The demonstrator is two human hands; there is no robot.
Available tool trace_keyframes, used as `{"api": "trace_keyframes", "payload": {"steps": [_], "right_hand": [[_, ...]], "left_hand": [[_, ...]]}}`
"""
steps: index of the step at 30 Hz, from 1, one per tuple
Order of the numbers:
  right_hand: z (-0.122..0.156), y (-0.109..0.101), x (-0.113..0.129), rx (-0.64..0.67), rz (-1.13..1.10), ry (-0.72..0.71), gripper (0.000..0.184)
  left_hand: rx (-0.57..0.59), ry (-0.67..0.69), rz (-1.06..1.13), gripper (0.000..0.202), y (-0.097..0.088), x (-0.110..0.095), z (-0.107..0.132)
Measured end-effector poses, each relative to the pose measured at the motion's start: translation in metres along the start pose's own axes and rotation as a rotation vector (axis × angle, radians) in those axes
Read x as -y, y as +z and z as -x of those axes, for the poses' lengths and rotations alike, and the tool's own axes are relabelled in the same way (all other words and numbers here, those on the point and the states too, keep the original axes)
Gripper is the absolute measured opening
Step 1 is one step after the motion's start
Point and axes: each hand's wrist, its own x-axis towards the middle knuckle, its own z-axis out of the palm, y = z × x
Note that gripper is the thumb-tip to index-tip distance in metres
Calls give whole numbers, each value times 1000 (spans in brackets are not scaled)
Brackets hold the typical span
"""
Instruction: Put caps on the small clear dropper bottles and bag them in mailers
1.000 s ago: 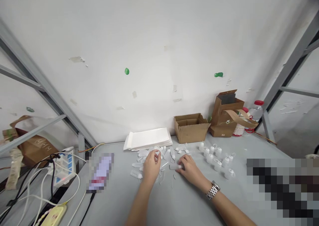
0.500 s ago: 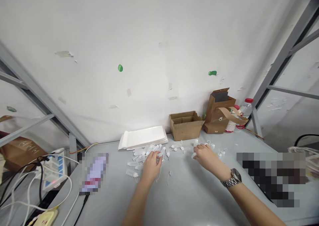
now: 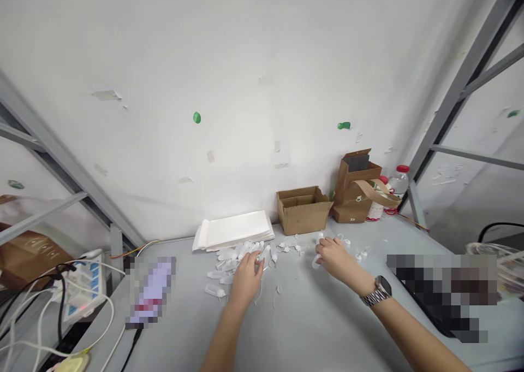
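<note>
Small translucent plastic bottles (image 3: 215,290) lie in a loose pile on the grey table. At its right edge my left hand (image 3: 246,276) is curled, thumb and fingertips close together. Pale plastic shows by those fingertips, but what they hold is too small to make out. Farther right, my right hand (image 3: 333,256), wearing a metal watch (image 3: 380,289), has its fingers closed on a small translucent bottle (image 3: 316,261), mostly hidden by the hand. Small white caps with loops (image 3: 289,247) lie between the hands, and more caps (image 3: 362,253) lie beyond the right hand.
White padded envelopes (image 3: 233,229) and an open cardboard box (image 3: 303,219) stand along the wall. A brown paper bag (image 3: 350,208) and red-capped bottles (image 3: 400,181) are back right. A blurred phone (image 3: 153,290) with a cable is left, near a power strip (image 3: 88,287). Blurred dark objects (image 3: 442,293) lie right.
The view has shifted slightly, so the scene sits a little lower and farther left. Both hands keep nearly the same places and poses, with the bottle still in the right one.
</note>
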Motion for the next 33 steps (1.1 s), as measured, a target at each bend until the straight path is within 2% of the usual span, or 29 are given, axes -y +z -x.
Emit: {"api": "trace_keyframes", "payload": {"steps": [6, 11, 14, 17, 20, 22, 24, 26, 29, 33], "right_hand": [[-1, -5, 0, 48, 40, 2, 11], [-1, -8, 1, 73, 33, 18, 2], [0, -8, -1, 51, 29, 35, 13], [1, -13, -4, 0, 21, 56, 23], [-1, -23, 1, -131, 13, 91, 31], [-5, -29, 13, -222, -22, 81, 31], [-12, -30, 32, -242, -84, 9, 23], [-21, -23, 52, -189, -113, -99, 10], [-35, 0, 77, -134, -61, -255, 20], [-51, 33, 88, -124, -3, -310, 22]], "left_hand": [[-7, 10, 2, 25, 0, -1, 0], [21, -7, -25, 26, -2, -3, 0], [9, 11, -29, 26, -1, -3, -1], [6, 32, -48, 27, -1, -2, 0], [33, 40, -124, 29, -2, -3, 0], [71, 40, -195, 31, -2, -4, 0], [110, 40, -254, 32, -2, -5, 1], [127, 36, -282, 31, -2, -6, 1], [116, 29, -287, 30, -1, -6, 0], [98, 36, -292, 29, 1, -4, -1]]}}
